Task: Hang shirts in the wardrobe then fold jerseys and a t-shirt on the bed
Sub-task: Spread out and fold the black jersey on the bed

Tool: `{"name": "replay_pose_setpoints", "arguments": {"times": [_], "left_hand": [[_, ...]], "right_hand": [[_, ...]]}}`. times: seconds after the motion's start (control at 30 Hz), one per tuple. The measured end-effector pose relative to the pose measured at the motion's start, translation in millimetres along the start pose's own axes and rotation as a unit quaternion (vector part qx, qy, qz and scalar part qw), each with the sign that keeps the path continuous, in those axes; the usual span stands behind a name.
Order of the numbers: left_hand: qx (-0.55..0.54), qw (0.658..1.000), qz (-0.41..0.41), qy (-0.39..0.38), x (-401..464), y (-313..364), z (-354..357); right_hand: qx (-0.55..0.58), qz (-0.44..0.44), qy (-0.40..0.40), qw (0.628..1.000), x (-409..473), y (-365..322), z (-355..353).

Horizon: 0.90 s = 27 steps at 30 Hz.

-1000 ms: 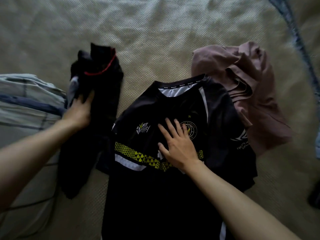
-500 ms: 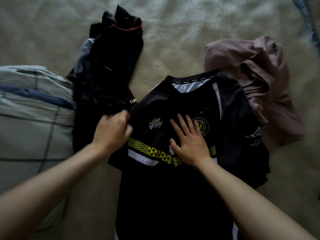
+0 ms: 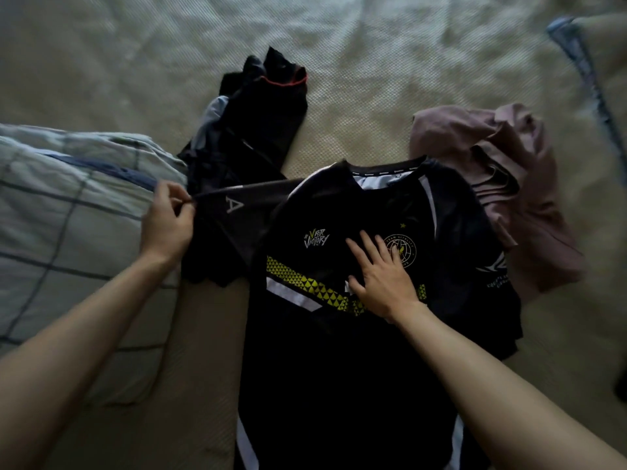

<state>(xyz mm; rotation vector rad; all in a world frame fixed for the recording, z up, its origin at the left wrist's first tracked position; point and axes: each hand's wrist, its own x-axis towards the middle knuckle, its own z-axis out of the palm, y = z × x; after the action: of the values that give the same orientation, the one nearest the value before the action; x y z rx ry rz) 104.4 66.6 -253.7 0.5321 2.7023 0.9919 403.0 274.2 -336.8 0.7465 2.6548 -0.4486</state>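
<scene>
A black jersey (image 3: 339, 361) with a yellow triangle band and white stripes lies face up on the bed, collar away from me. My right hand (image 3: 380, 276) presses flat on its chest, fingers straight. My left hand (image 3: 168, 218) pinches the edge of the jersey's left sleeve (image 3: 237, 212), which is stretched out sideways and shows a white letter. A second black jersey (image 3: 264, 123) with a red collar trim lies crumpled behind the sleeve. A dusty pink t-shirt (image 3: 502, 178) sits bunched to the right, its near edge under the spread jersey's other sleeve.
The beige textured bedspread (image 3: 356, 62) covers the bed. A pale blue checked pillow (image 3: 61, 232) lies at the left, right beside my left hand. A dark blue strap or trim (image 3: 583, 79) runs along the far right edge.
My left hand left the crumpled black jersey, took hold of the spread jersey's left sleeve and pulled it out to the left. My right hand stayed pressed on the chest.
</scene>
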Motion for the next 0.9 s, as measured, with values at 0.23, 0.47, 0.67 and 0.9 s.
{"name": "replay_pose_setpoints", "arguments": {"times": [0.23, 0.47, 0.67, 0.9], "left_hand": [[0.097, 0.993, 0.053, 0.051, 24, -11, -38], [0.136, 0.945, -0.084, -0.284, -143, -35, 19], [0.067, 0.884, -0.225, -0.405, -257, -61, 16], [0.062, 0.895, -0.206, -0.390, -306, -98, -19]], "right_hand": [[0.037, -0.015, 0.025, 0.999, -34, -7, 17], [0.097, 0.032, 0.011, 0.995, -113, 1, 20], [0.113, 0.304, -0.054, 0.944, -201, 35, 18], [0.313, 0.413, -0.180, 0.836, -292, 64, 66]]}}
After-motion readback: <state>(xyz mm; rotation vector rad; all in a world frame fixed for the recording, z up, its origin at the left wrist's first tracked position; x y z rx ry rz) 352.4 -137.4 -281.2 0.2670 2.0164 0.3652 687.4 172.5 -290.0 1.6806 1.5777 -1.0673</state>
